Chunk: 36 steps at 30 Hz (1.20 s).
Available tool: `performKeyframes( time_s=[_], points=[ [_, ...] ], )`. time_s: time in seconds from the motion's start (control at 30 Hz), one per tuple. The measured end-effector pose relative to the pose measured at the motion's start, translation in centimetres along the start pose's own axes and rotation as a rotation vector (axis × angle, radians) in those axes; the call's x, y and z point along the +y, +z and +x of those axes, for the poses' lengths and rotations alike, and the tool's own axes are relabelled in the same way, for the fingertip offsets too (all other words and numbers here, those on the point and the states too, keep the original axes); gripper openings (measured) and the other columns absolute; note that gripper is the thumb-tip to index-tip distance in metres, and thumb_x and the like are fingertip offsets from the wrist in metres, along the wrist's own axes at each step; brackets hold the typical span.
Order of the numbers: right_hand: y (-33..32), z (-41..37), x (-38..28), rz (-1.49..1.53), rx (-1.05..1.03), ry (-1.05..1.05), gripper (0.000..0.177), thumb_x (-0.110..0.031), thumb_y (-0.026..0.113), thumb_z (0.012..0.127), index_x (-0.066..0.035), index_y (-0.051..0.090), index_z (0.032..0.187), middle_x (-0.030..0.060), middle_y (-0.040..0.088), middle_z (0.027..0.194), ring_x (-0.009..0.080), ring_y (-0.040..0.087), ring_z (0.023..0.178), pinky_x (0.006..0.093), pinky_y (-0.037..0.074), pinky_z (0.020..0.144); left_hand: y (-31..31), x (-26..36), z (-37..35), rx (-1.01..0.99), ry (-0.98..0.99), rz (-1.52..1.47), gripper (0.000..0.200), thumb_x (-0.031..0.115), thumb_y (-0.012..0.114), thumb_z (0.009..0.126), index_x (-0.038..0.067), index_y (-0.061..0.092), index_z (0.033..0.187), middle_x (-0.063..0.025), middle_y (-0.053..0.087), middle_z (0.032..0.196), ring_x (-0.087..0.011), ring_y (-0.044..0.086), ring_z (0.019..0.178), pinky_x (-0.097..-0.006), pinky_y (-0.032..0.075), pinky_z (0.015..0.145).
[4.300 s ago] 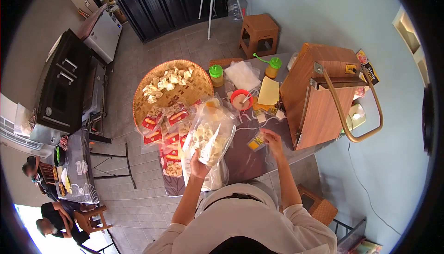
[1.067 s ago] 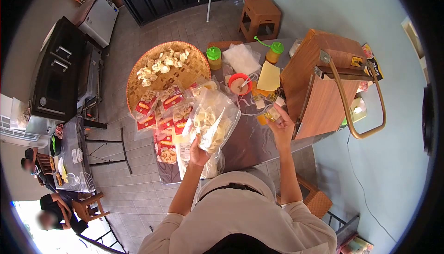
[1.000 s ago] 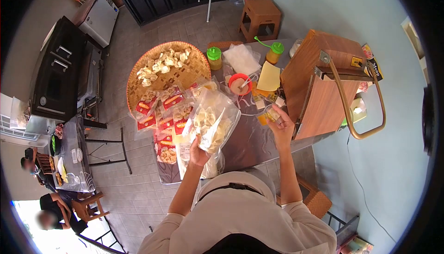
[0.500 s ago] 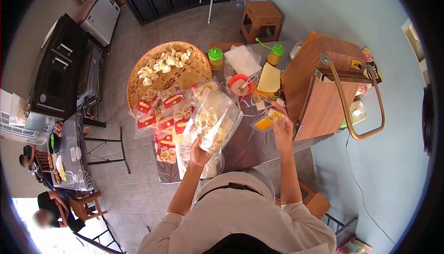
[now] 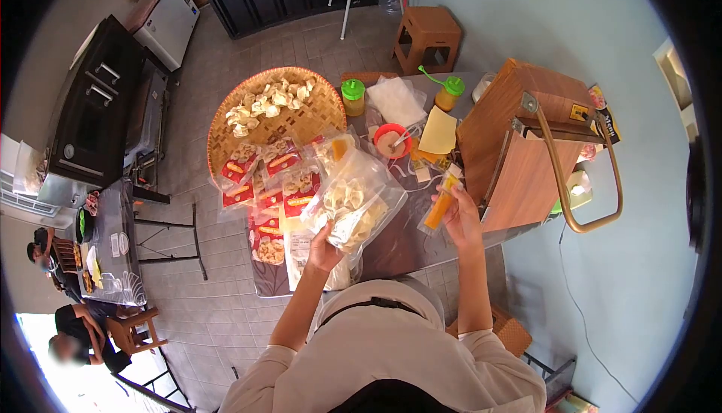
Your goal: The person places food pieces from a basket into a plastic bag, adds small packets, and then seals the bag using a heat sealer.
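My left hand is closed on the lower edge of a clear plastic bag of pale, curled crackers, held tilted above the table. In my right hand, pinched between the fingers, is a small clear sachet with an orange filling, held upright. Several packets with red labels lie left of the bag, some overlapping the round woven tray. More loose crackers sit in that tray. A white printed sheet or packet is partly hidden by my left hand.
Behind the sachet are a red bowl, yellow paper and two green-lidded bottles. A wooden case with a metal handle stands on the table's right. Two people sit by another table at far left.
The orange sachet has turned from lying slanted to upright in my right hand. The cracker bag has shifted slightly right. My view has moved a little.
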State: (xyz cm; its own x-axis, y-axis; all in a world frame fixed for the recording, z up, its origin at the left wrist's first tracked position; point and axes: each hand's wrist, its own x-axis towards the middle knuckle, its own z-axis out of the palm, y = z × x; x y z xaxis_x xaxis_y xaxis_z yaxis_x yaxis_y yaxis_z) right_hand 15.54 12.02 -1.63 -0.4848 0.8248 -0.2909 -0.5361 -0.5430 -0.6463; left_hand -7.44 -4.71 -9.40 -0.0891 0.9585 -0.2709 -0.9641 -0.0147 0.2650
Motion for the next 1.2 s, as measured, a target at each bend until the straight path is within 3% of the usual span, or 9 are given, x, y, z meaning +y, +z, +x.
performKeyframes(
  time_s=[0.2,0.7,0.93,1.03,1.13,1.2],
  points=[
    [1.5,-0.4,-0.9,-0.118,-0.020,-0.085,0.034,-0.011,0.054,0.079,-0.004,0.042,0.110,0.0106,0.058,0.093,0.0216,0.059,0.082,0.0333,0.047,0.075,0.0,-0.3,-0.1,0.044,0.008,0.009,0.048,0.025,0.053,0.081,0.003,0.038,0.121,-0.0123,0.047,0.119,-0.0250,0.044,0.111,-0.0395,0.033,0.096],
    [3.4,-1.2,-3.4,-0.487,-0.125,-0.399,0.027,-0.004,0.054,0.080,-0.003,0.046,0.106,0.0095,0.056,0.099,0.0199,0.055,0.092,0.0381,0.046,0.080,0.4,-0.6,-0.2,0.024,-0.027,0.100,0.048,0.025,0.055,0.080,0.002,0.039,0.120,-0.0119,0.050,0.116,-0.0238,0.047,0.108,-0.0384,0.035,0.093],
    [4.0,-1.5,-3.3,-0.445,-0.138,-0.408,0.026,-0.003,0.054,0.079,-0.002,0.047,0.104,0.0101,0.056,0.099,0.0202,0.055,0.093,0.0377,0.045,0.081,0.2,-1.0,-0.4,0.053,-0.015,0.104,0.046,0.024,0.056,0.078,0.001,0.043,0.116,-0.0123,0.051,0.113,-0.0251,0.049,0.106,-0.0396,0.036,0.092],
    [3.7,-1.4,-3.3,-0.443,-0.128,-0.428,0.020,-0.003,0.052,0.080,-0.002,0.050,0.100,0.0110,0.056,0.099,0.0218,0.055,0.094,0.0373,0.043,0.083,-0.8,-1.3,-0.3,0.069,-0.025,0.103,0.047,0.025,0.058,0.078,0.001,0.043,0.116,-0.0119,0.052,0.112,-0.0250,0.049,0.105,-0.0396,0.037,0.091],
    [3.1,-1.2,-3.3,-0.514,-0.269,-0.517,0.014,-0.008,0.053,0.081,-0.003,0.054,0.094,0.0128,0.056,0.102,0.0244,0.053,0.098,0.0375,0.040,0.086,-1.2,-1.4,-0.3,0.060,-0.028,0.132,0.048,0.026,0.058,0.077,0.001,0.043,0.116,-0.0115,0.053,0.110,-0.0246,0.050,0.104,-0.0395,0.038,0.090],
    [4.3,-1.4,-3.4,-0.569,-0.183,-0.620,0.015,-0.017,0.055,0.080,-0.002,0.060,0.080,0.0083,0.057,0.091,0.0192,0.054,0.090,0.0288,0.039,0.082,-1.2,-1.6,-0.4,0.060,-0.040,0.122,0.048,0.026,0.058,0.077,0.001,0.043,0.116,-0.0114,0.053,0.110,-0.0243,0.050,0.103,-0.0395,0.038,0.090]
  ],
)
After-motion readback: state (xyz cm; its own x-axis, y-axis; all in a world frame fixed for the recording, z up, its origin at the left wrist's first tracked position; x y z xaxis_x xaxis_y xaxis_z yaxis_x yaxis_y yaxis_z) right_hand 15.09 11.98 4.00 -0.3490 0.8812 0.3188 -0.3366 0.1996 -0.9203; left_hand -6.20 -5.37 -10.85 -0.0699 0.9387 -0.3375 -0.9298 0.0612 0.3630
